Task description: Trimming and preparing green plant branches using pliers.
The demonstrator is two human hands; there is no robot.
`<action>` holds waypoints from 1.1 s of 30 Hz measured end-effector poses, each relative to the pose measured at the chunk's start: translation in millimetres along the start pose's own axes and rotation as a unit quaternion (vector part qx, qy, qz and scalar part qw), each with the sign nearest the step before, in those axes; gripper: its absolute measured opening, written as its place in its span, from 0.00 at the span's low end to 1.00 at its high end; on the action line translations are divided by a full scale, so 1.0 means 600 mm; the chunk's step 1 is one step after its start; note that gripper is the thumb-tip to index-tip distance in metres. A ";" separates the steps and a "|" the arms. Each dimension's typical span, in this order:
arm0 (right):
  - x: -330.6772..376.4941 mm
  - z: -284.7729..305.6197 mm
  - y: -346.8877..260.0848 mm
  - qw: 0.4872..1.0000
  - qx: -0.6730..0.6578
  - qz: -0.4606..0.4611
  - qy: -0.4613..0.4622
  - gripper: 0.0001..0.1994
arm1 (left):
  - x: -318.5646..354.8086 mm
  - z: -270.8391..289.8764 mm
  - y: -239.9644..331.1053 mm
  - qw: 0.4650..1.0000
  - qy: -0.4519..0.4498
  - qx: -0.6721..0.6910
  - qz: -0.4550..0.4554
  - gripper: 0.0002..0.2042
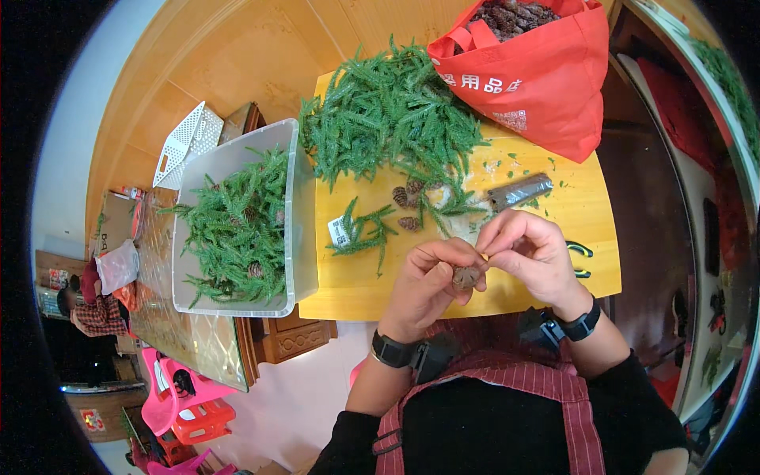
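Near the front edge of the yellow table, my left hand is closed around a small brown pine cone, its round end facing up. Fingertips of my right hand pinch together at the cone's side; what they hold there is too small to make out. Beyond my hands lie loose pine cones and a green artificial pine sprig beside a small white label. Right of my right hand are the black and yellow-green handles of a hand tool. A dark bundle in clear wrap lies farther off.
A big heap of green pine sprigs covers the table's far left. Behind it on the right stands a red bag full of pine cones. A clear plastic bin of sprigs and cones stands at left. Pink stools and a person are far left.
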State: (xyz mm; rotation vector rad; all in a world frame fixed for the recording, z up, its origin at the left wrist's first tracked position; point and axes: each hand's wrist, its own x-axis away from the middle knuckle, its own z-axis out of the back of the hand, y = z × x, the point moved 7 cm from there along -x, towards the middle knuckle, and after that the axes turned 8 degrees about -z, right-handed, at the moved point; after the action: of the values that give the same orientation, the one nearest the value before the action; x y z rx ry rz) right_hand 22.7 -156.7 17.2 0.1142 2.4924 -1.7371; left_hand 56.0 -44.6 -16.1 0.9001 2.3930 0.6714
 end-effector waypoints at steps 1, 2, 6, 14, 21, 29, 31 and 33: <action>0.000 -0.002 -0.001 1.000 0.016 0.013 -0.008 0.03 | 0.001 0.000 0.002 1.000 0.001 0.000 0.000 0.13; 0.000 -0.004 -0.003 0.999 0.033 0.026 -0.016 0.04 | 0.003 0.006 0.003 0.999 0.033 -0.010 0.007 0.14; 0.000 0.003 -0.006 0.994 0.099 0.050 0.020 0.05 | 0.004 0.011 0.006 0.991 0.120 -0.060 -0.011 0.14; 0.005 0.012 -0.011 0.979 0.168 0.097 0.060 0.04 | 0.002 0.003 0.019 0.963 0.146 -0.224 -0.033 0.14; 0.007 0.013 -0.018 0.969 0.215 0.100 0.062 0.05 | -0.001 -0.005 0.025 0.946 0.104 -0.304 -0.042 0.15; -0.010 0.010 -0.022 0.981 0.192 0.027 -0.003 0.18 | 0.008 -0.005 0.019 0.975 0.089 -0.201 0.040 0.14; -0.015 0.004 -0.026 0.973 0.227 0.025 -0.039 0.21 | 0.009 -0.008 0.018 0.975 0.079 -0.197 0.059 0.14; -0.019 0.001 -0.025 0.962 0.261 0.023 -0.074 0.25 | 0.009 -0.016 0.009 0.969 0.055 -0.213 0.110 0.13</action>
State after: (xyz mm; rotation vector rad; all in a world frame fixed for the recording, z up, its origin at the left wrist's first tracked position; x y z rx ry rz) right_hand 32.3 -162.6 32.3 0.0753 1.8602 -2.2433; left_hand 49.2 -39.5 -7.2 0.9620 2.1275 1.2936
